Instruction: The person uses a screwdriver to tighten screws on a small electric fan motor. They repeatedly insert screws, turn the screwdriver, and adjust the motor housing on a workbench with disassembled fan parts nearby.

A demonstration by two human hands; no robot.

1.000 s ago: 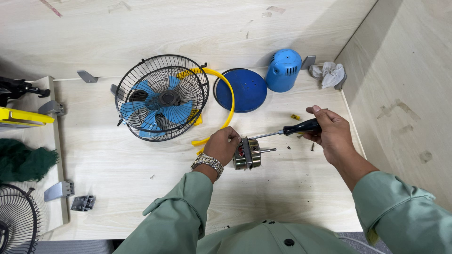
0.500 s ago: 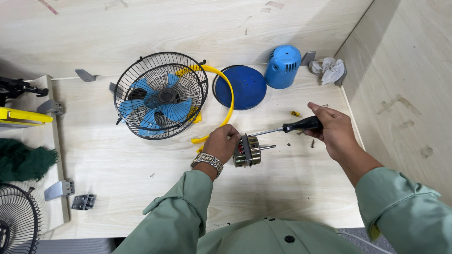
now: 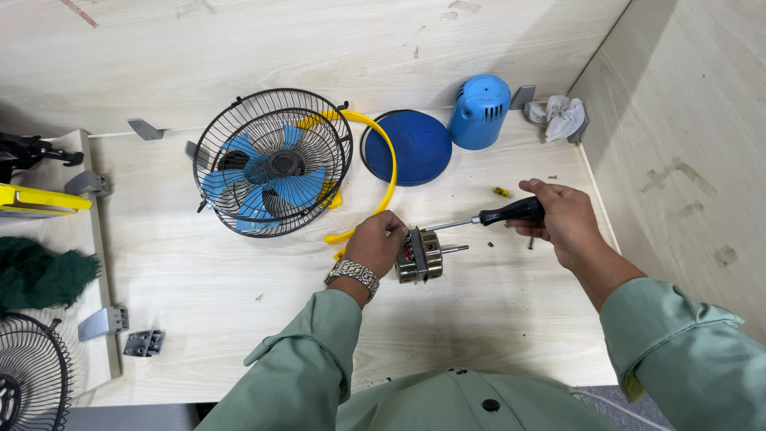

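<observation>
Fingers of the left hand [image 3: 381, 239] clamp around a small fan motor [image 3: 421, 255], pinning it to the wooden bench [image 3: 239, 287] just right of the caged fan [image 3: 273, 162]. The right hand [image 3: 565, 217] is wrapped tight around the black handle of a screwdriver [image 3: 495, 217], whose steel shank slants down to the top of the motor, tip at the motor's upper edge.

The motor looks like a squat stack of brass-coloured laminations with a grey metal frame, a glimpse of reddish winding inside and a thin bare shaft poking out toward the right. It is probably dense and heavy for its bulk, rigid, with hard slick edges; the lamination block is the sound place to hold, since the shaft and windings seem easier to bend or nick.

Behind the fan, with its blue blades and black wire guard, curves a yellow hoop [image 3: 383, 160]. Right of that lie a round blue disc [image 3: 419, 148] and a blue motor cover [image 3: 479, 112]. A few loose screws [image 3: 501, 191] sit near the screwdriver.
</observation>
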